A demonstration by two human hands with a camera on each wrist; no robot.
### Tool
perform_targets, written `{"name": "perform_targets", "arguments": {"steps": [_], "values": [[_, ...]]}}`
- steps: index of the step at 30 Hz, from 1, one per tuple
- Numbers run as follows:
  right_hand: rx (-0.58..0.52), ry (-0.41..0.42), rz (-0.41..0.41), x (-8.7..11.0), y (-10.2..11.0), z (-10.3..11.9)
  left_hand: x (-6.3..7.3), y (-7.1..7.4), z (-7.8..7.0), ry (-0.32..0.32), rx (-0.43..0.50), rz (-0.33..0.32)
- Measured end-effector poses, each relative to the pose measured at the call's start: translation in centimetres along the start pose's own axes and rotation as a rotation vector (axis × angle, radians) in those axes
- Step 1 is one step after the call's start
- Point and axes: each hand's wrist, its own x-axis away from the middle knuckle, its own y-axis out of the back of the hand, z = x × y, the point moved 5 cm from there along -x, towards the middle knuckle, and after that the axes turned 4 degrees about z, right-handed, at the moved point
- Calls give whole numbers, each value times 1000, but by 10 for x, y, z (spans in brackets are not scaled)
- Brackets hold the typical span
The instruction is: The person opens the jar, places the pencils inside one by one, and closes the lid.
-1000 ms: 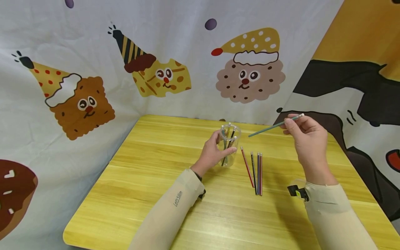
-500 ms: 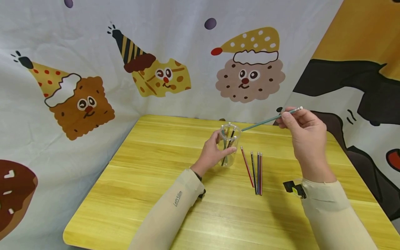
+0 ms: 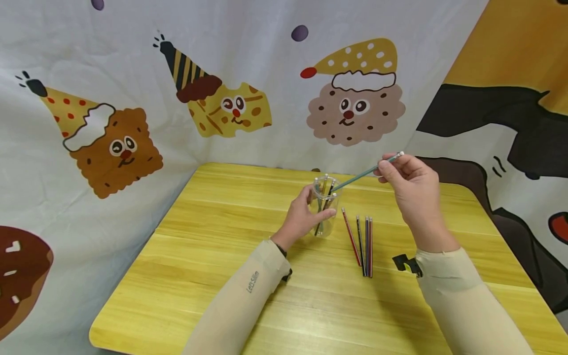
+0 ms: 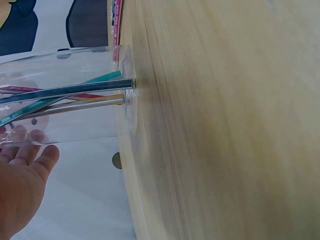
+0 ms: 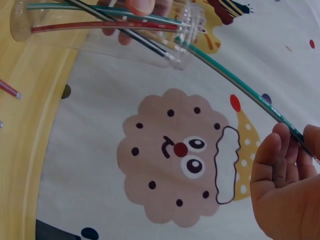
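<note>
A: What is recorded in the head view?

B: A clear plastic cup [image 3: 330,228] is stood upright near the middle of the desk [image 3: 213,231], about midway between its left and right edges. Its wall is gripped by the left hand [image 3: 301,216], the fingers curled round it. A green pencil [image 3: 360,175] is pinched by the thumb and fingers of the right hand [image 3: 416,197], close to its eraser end; it is held at a tilt, its lower end at the cup's mouth.

A: What else is noted there?

B: To the right of the cup, a slanted red pencil [image 3: 351,237], a black pencil [image 3: 361,246] and a close pair of pencils [image 3: 371,246] are laid, eraser ends toward the far edge. Beyond that edge a cartoon-printed curtain [image 3: 284,148] is hung.

A: And in the left wrist view?

B: The cup's base is seen set on the desk. Inside, a yellow pencil [image 4: 85,105], a dark pencil [image 4: 90,88] and a second green pencil [image 4: 35,107] are leaned across one another. Fingertips of the left hand are seen at the cup's wall; the full extent of the grip cannot be told from here.

A: And in the right wrist view?

B: The held green pencil is shown between thumb and fingers. Its lower end is seen overlapping the cup's rim; whether the rim is touched cannot be told. A red-barrelled pencil [image 5: 75,26] is also observed inside the cup.
</note>
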Motion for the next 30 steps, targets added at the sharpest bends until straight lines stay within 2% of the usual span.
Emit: {"name": "perform_targets", "arguments": {"steps": [13,22,30], "values": [[42,-32,55,-3,-10,-15,0,0,1,-3,0,4],[222,-80,89,-2,-18,-26,-1,0,2,4,6,-3],[273,-87,126,0,-25,-36,-2,-1,1,0,5,-2]]}}
